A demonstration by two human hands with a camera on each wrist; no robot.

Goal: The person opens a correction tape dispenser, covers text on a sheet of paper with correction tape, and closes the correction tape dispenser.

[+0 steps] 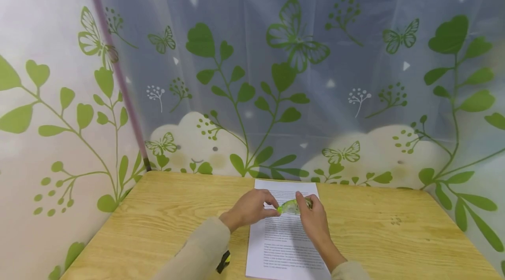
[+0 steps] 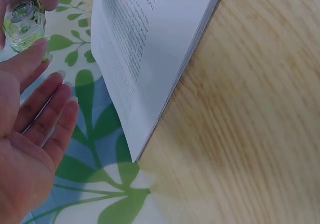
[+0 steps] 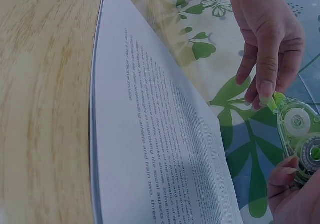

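A clear green correction tape dispenser (image 1: 291, 207) is held above a stack of printed paper (image 1: 272, 232). Its round reels show through the casing in the right wrist view. My right hand (image 1: 314, 218) grips the dispenser's body (image 3: 299, 129) between thumb and fingers. With thumb and index finger, my left hand (image 1: 252, 207) pinches the bright green tip (image 3: 274, 102) at the dispenser's other end. The remaining left fingers (image 2: 59, 119) spread loosely below, in the left wrist view.
The paper stack lies on a wood-grain table (image 1: 177, 210). A small black and yellow object (image 1: 223, 262) shows beside the left sleeve (image 1: 201, 245). Behind the table hangs a curtain (image 1: 244, 74) printed with leaves and butterflies.
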